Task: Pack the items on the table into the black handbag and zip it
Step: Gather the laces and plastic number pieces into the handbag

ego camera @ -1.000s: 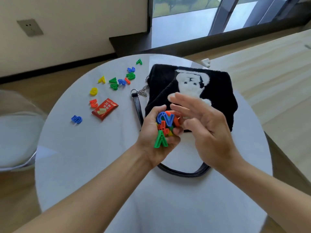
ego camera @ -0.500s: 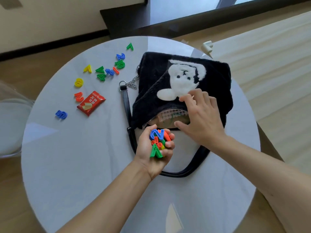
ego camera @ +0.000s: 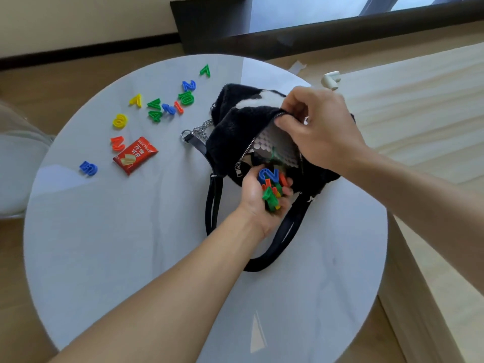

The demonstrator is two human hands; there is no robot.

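Pinching the zip edge of the black handbag [ego camera: 227,129], your right hand [ego camera: 324,132] held it open; your left hand [ego camera: 258,203] gripped plastic numbers [ego camera: 271,176] at its mouth. Next, you likely needed to tip them inside.

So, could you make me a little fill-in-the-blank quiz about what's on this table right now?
1. The right hand lifts the edge of the black handbag, whose zip is ____.
2. The left hand holds plastic pieces at the bag's mouth; the 2 on top is coloured ____.
3. The snack packet on the table is ____.
Missing words: open; blue; red.
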